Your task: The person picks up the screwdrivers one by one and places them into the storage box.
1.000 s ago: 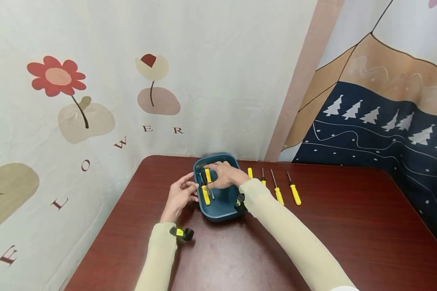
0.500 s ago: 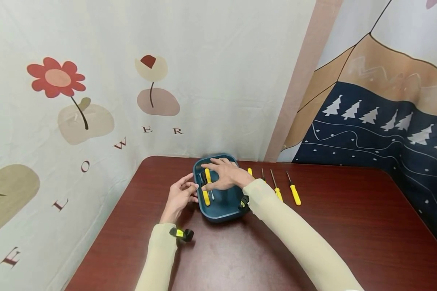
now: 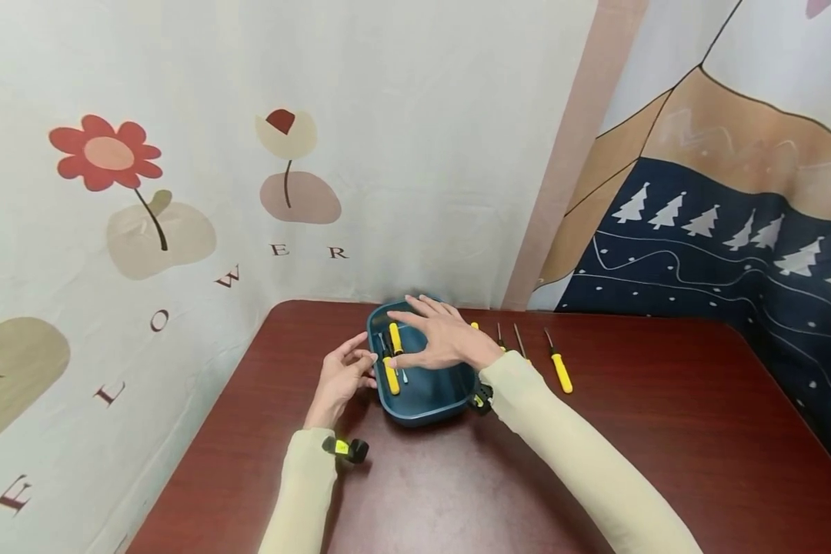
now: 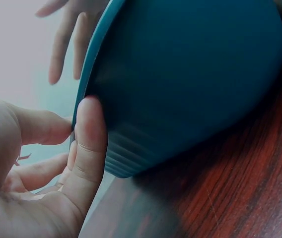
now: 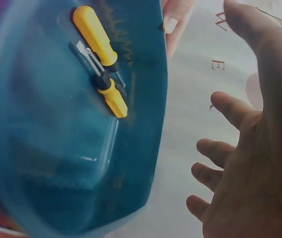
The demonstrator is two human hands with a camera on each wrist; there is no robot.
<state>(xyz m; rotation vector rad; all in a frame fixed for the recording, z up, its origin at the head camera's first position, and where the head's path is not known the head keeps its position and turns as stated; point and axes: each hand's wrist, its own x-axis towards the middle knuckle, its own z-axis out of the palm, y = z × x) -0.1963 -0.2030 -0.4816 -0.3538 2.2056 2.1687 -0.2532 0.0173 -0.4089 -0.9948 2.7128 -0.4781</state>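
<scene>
So the person's got long sleeves on, a plain pale creamy yellow. The left sleeve (image 3: 298,492) comes up from the bottom of the head view, left of centre, and the right sleeve (image 3: 582,454) fills a big chunk of the lower right, with soft creases. Both cuffs look kinda scrunched. Left hand (image 3: 338,377) and right hand (image 3: 443,338) are bare. The left wrist gadget (image 3: 345,448) is black with a chunky rounded end and a bright yellow-green patch; the right wrist gadget (image 3: 482,397), nearer mid-frame, is black too, flecked with yellow-green, details too small to read.
</scene>
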